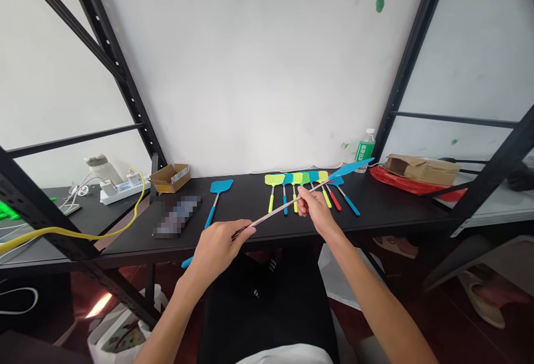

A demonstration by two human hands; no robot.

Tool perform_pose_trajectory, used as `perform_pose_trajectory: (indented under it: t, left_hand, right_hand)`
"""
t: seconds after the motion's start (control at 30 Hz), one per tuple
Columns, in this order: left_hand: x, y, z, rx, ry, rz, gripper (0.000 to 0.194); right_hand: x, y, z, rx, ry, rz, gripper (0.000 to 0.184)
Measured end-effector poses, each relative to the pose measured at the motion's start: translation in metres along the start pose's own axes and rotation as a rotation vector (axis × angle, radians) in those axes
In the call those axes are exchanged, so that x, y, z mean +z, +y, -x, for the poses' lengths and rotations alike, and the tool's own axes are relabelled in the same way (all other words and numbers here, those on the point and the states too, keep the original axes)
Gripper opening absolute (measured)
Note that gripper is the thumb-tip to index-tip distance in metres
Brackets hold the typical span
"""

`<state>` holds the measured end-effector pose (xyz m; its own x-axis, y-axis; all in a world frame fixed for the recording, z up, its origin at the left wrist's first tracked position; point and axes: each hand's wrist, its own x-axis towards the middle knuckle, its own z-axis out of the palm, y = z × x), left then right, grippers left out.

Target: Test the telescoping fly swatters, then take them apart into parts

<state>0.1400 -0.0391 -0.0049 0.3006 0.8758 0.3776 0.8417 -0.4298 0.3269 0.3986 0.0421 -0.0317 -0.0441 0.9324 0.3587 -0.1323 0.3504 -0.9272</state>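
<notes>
A blue fly swatter (352, 170) with a long metal rod slants across in front of me, above the black table. My left hand (221, 244) is closed around the rod's lower end, and a blue handle end pokes out below it. Farther up, the fingers of my right hand (316, 208) pinch the rod near the blue head. Behind that hand, several fly swatters with yellow, green and blue heads lie in a row, including a yellow one (274, 180). Another blue fly swatter (221, 186) lies apart on the left, beyond my left hand.
A dark flat object (177, 217), blurred out, lies left on the table (242, 202) near an open cardboard box (170, 177). At the back right stands a green-labelled bottle (365, 149). A yellow cable (137, 202) runs from a power strip (125, 188). Black rack posts flank both sides.
</notes>
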Motion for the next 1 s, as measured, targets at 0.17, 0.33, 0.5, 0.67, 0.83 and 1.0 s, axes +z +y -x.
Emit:
perform_pose_trajectory:
  t: [0.17,0.33,0.5,0.67,0.83,1.0]
  left_hand:
    - [-0.006,-0.006,-0.001,0.017,-0.006,-0.043,0.044]
    - [-0.01,-0.014,-0.002,0.028,-0.037,-0.061,0.045]
    - [-0.013,-0.018,-0.003,0.027,-0.031,-0.072,0.045]
    - [-0.021,-0.038,-0.003,-0.003,-0.021,-0.112,0.045]
    - [-0.032,-0.075,0.002,-0.074,0.03,-0.113,0.042]
    - [-0.045,-0.102,0.008,-0.142,0.086,-0.128,0.043]
  right_hand:
    - [-0.011,-0.002,-0.003,-0.018,0.108,-0.004,0.057]
    - [-0.028,-0.003,-0.008,-0.021,0.154,0.015,0.056]
    - [-0.027,0.001,-0.009,-0.019,0.15,0.029,0.055]
    - [-0.044,0.002,-0.016,-0.042,0.283,0.003,0.053]
    - [-0.087,-0.001,-0.024,-0.067,0.484,-0.048,0.048]
    - [-0.119,-0.001,-0.027,-0.101,0.578,-0.074,0.046]
